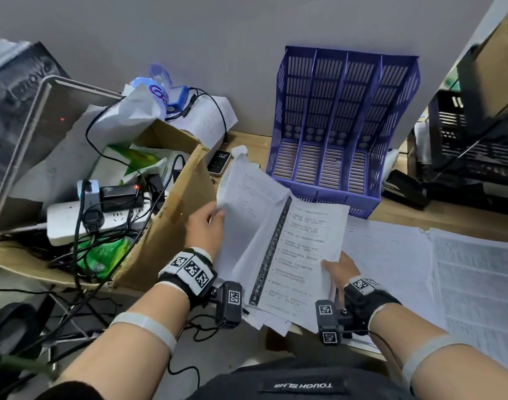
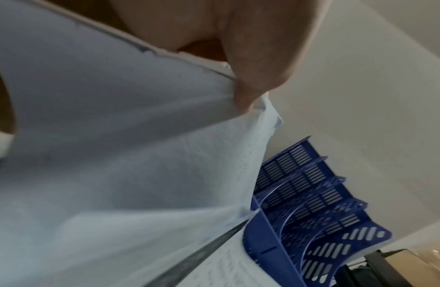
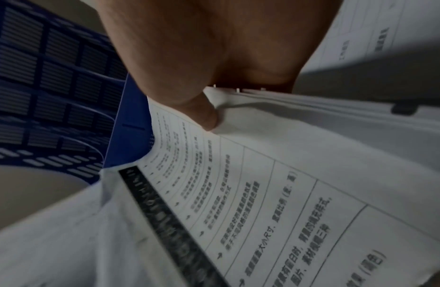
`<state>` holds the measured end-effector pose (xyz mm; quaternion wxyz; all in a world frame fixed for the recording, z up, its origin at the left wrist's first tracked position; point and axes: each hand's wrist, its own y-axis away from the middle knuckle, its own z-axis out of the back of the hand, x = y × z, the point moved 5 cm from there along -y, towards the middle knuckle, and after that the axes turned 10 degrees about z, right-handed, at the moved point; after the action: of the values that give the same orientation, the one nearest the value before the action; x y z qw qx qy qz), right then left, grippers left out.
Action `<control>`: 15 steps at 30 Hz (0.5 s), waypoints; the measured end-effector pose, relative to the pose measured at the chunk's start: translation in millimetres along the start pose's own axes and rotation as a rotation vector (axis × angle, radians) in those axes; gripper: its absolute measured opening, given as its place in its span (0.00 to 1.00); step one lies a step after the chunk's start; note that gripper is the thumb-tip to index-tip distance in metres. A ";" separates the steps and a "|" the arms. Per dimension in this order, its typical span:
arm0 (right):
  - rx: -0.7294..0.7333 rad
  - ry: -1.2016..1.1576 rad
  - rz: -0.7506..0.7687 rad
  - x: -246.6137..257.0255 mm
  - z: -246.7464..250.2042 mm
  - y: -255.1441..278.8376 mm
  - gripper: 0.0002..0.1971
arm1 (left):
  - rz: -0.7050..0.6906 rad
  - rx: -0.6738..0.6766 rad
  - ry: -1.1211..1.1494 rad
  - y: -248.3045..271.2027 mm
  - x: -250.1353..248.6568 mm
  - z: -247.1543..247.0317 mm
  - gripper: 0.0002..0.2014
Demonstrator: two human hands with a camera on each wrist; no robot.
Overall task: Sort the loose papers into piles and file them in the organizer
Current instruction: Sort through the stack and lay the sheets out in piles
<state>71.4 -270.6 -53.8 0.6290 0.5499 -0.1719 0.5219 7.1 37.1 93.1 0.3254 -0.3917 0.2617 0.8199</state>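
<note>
I hold a sheaf of white printed papers (image 1: 290, 255) above the desk's front edge. My left hand (image 1: 209, 223) pinches the lifted left sheet (image 1: 247, 197), thumb on top; the left wrist view shows that thumb (image 2: 253, 77) pressing the sheet (image 2: 115, 155). My right hand (image 1: 337, 269) grips the right edge of the stack, whose top page (image 3: 250, 194) carries printed lines and a dark strip down its left margin. The blue-purple slotted organizer (image 1: 342, 122) stands empty against the wall just beyond the papers.
More printed sheets (image 1: 449, 284) lie spread on the desk to the right. A cardboard box (image 1: 166, 215) with a power strip (image 1: 97, 217), cables and green packets fills the left. A black stapler (image 1: 405, 189) and black trays (image 1: 477, 145) sit at right; a small phone-like device (image 1: 219, 162) lies left of the organizer.
</note>
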 end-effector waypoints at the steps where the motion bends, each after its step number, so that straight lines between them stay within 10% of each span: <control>1: 0.016 0.042 0.000 2.8 -1.6 2.2 0.22 | -0.042 -0.043 0.009 -1.4 -5.5 3.8 0.07; 15: 0.284 0.427 0.131 43.0 -43.9 14.6 0.20 | -0.225 -0.212 0.237 9.5 -46.6 26.3 0.08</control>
<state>60.4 -214.5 -27.1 0.5323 0.4979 0.0045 0.6847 10.2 33.6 147.2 0.3387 -0.5442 0.1650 0.7496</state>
